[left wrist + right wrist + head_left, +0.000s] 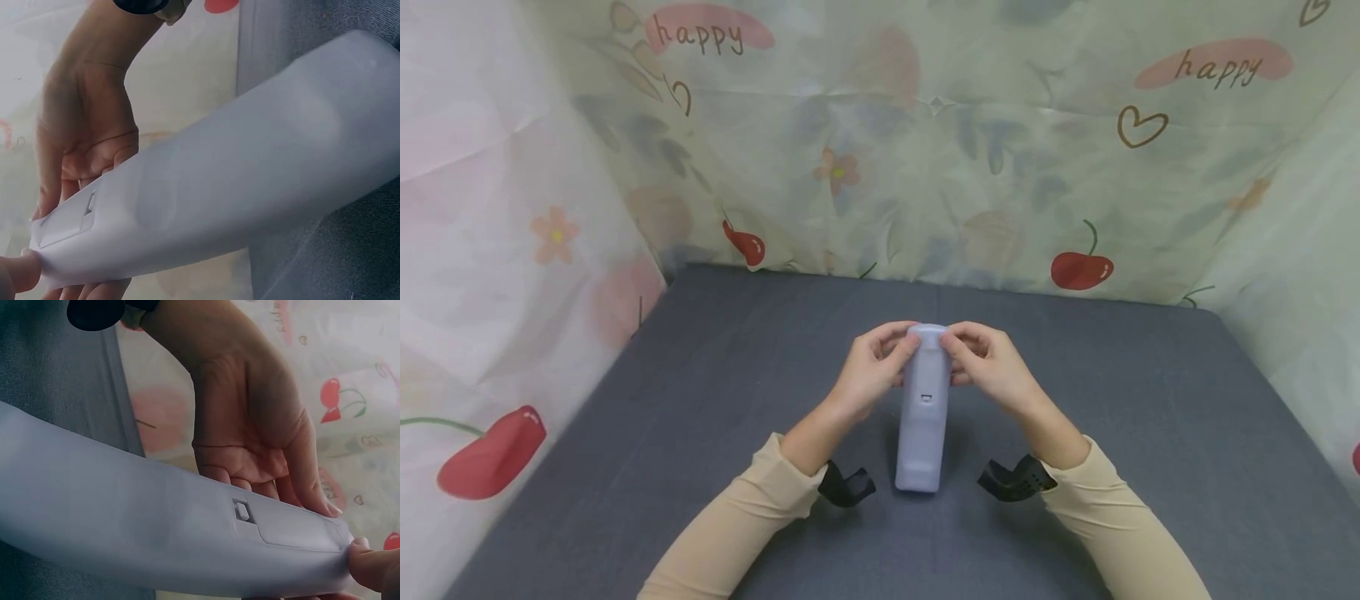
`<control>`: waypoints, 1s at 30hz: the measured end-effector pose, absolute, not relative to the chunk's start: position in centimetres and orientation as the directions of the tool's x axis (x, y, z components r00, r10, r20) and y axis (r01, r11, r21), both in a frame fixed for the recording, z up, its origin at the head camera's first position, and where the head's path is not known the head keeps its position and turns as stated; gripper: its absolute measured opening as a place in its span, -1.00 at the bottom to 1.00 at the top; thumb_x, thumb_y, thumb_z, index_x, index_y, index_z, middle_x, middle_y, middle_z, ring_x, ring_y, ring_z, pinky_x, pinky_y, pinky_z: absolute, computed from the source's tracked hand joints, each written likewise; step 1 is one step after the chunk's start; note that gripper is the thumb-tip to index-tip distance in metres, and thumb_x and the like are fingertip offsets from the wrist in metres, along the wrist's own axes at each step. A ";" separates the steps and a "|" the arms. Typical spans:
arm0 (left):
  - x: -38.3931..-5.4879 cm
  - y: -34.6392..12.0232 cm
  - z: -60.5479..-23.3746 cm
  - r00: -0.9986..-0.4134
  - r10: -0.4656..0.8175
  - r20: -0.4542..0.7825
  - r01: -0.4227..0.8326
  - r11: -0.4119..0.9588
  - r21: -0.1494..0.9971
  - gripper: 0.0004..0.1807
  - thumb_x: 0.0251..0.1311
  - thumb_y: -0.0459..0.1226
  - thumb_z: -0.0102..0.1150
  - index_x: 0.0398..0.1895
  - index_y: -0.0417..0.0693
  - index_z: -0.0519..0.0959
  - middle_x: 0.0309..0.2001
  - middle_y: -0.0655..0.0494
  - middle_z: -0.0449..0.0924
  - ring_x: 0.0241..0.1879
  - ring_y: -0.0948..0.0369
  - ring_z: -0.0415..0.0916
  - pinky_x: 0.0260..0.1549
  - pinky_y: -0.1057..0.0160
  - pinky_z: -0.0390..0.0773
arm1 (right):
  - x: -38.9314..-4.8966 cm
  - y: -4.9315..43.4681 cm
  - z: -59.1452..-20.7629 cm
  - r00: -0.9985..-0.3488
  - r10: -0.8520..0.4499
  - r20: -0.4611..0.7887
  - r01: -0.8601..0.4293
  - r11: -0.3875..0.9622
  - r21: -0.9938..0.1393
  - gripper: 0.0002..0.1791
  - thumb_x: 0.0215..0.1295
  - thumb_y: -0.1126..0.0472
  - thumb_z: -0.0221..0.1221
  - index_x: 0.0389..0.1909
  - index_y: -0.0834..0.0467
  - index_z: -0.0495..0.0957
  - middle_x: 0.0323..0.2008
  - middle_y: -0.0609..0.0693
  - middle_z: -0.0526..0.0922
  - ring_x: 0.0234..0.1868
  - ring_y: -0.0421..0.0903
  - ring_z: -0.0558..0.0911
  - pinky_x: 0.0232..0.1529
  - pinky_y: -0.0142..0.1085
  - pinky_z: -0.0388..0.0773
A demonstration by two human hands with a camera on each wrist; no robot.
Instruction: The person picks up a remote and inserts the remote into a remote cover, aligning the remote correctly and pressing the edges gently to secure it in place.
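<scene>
A long, pale lavender plastic device [922, 442] with rounded edges is held lengthwise toward the body, over the middle of the table. Its far end is pinched from both sides. My left hand [871, 367] grips the left edge, thumb on top and fingers curled beneath. On the right edge my right hand [992, 362] mirrors this grip. Both thumbs press close to the end of the device. A rectangular cover panel [61, 222] lies flush in this end, in the left wrist view. Beside it, the right wrist view shows a small latch [242, 511] in a recess.
A dark grey cloth covers the table [700, 375]. Patterned fabric [880, 150] with cherries and flowers hangs behind the table and along its sides. Black wrist mounts [846, 485] stick out under both beige sleeves [737, 525], near the device's close end.
</scene>
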State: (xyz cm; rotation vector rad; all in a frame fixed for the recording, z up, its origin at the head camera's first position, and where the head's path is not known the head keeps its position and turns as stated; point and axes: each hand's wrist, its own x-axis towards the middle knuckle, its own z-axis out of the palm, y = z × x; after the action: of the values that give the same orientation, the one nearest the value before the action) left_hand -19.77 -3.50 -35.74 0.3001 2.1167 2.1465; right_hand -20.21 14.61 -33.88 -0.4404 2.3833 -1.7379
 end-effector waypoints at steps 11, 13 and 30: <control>-19.5 -3.8 -35.4 -0.964 0.237 0.121 0.126 0.005 0.992 -0.64 0.31 -0.30 0.04 0.14 -0.22 0.44 -0.05 -0.24 0.53 -0.44 0.34 0.58 -0.44 0.30 0.61 | -20.0 14.7 -33.9 -0.941 -0.330 0.077 -0.171 0.267 -0.948 -0.57 0.34 0.20 0.08 0.13 0.39 0.42 -0.06 0.41 0.59 -0.38 -0.32 0.67 -0.31 -0.26 0.66; -19.4 -3.8 -35.4 -0.964 0.234 0.124 0.132 0.021 0.991 -0.64 0.30 -0.30 0.04 0.14 -0.20 0.45 -0.06 -0.21 0.52 -0.46 0.31 0.59 -0.44 0.31 0.60 | -19.9 14.6 -33.9 -0.942 -0.324 0.082 -0.176 0.272 -0.946 -0.57 0.34 0.21 0.09 0.13 0.39 0.42 -0.04 0.41 0.58 -0.36 -0.33 0.67 -0.31 -0.26 0.66; -19.6 -4.1 -34.7 -0.973 0.188 0.137 0.138 -0.011 0.990 -0.65 0.32 -0.30 0.01 0.15 -0.17 0.44 -0.01 -0.16 0.47 -0.39 0.25 0.60 -0.38 0.19 0.65 | -20.1 15.2 -34.0 -0.881 -0.474 -0.002 -0.127 0.240 -0.963 -0.48 0.40 0.15 0.00 0.30 0.26 0.19 0.11 0.37 0.46 -0.05 -0.02 0.64 -0.05 -0.07 0.60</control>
State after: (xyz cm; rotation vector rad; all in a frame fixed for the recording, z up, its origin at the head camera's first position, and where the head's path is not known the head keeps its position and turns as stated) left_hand -19.60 -4.09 -34.70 0.3599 2.1832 2.1793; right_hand -20.07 15.19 -33.97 -0.5584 2.2235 -1.6830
